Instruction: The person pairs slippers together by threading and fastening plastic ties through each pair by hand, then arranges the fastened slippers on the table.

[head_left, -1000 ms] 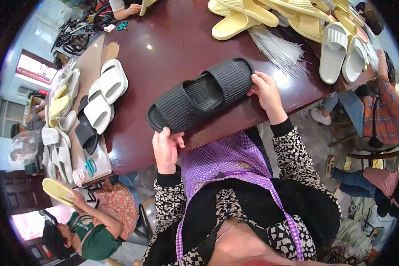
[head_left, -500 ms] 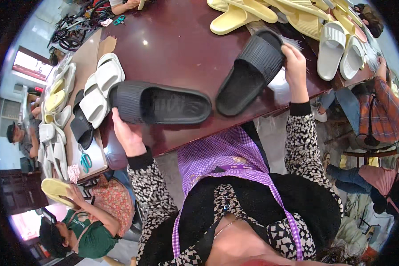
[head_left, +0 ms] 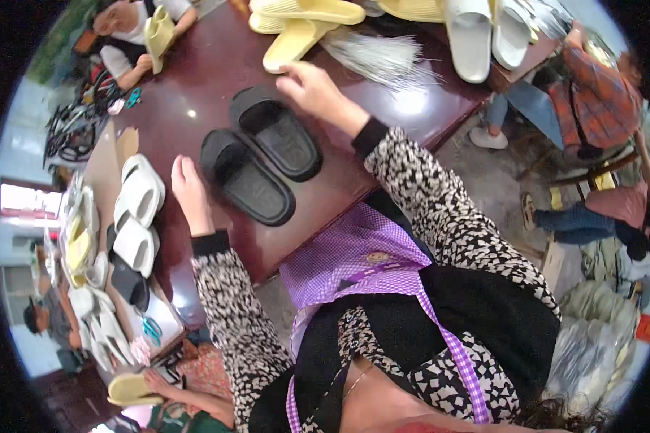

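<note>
Running from the far left, a pale floor shows beside a lighter side bench point(head_left: 107, 155) crowded with white slide sandals point(head_left: 139, 193), yellow ones and a dark one, while another person at the lower left holds a yellow slipper point(head_left: 128, 390) and a second co-worker at the upper left lifts a pale yellow slide point(head_left: 158, 30). Next comes the counter point(head_left: 202, 79), a glossy dark reddish-brown top that catches bright spots of light. The left hand point(head_left: 188, 189) rests on it open and flat, fingers together, gripping nothing, just beside the heel end of the left black slide sandal point(head_left: 245, 177). That sandal lies sole down on the counter, and the right black slide sandal point(head_left: 276, 132) lies parallel and close beside it, the pair angled toward the near edge. The right hand point(head_left: 312, 90) hovers loosely open above the counter just past the right sandal, holding nothing. Behind it lie yellow slide sandals point(head_left: 307, 18), a bundle of thin clear plastic ties point(head_left: 383, 58), and white slides point(head_left: 469, 32). Off the right edge the grey concrete floor point(head_left: 484, 173) is littered, a seated person in a plaid shirt point(head_left: 592, 101) sits by the counter corner, and bagged goods point(head_left: 599, 346) pile at the far right
</note>
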`<action>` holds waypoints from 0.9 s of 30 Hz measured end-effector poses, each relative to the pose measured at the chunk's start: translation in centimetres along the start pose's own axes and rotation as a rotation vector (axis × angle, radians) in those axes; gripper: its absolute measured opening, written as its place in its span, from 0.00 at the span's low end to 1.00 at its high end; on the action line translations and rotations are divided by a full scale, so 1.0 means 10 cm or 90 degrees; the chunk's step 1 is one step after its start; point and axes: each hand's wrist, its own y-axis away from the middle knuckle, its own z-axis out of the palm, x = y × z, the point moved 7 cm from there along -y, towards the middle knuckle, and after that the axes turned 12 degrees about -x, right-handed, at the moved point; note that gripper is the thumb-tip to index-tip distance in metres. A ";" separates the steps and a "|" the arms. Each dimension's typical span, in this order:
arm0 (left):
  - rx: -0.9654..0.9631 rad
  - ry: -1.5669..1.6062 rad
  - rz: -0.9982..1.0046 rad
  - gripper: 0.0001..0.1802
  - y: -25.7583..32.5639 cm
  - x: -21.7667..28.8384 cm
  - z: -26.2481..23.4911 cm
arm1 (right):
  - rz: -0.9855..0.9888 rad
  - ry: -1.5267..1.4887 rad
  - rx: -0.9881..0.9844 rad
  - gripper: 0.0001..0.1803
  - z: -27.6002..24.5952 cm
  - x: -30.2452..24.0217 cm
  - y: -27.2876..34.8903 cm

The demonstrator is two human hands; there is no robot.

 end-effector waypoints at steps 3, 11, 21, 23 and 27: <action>-0.033 -0.003 0.044 0.18 0.12 0.33 0.25 | 0.018 0.071 0.038 0.12 -0.23 0.10 0.47; -0.223 -0.209 0.357 0.15 0.34 1.24 0.99 | 0.134 0.268 0.146 0.08 -1.25 0.40 1.07; -0.356 -0.341 0.446 0.19 0.51 1.07 1.39 | 0.190 0.502 0.116 0.10 -1.64 0.73 1.14; -0.342 -0.348 0.430 0.20 0.52 1.08 1.38 | 0.168 0.530 0.148 0.12 -1.66 0.73 1.07; -0.319 -0.361 0.411 0.22 0.54 1.09 1.33 | 0.161 0.616 0.208 0.14 -1.66 0.71 0.90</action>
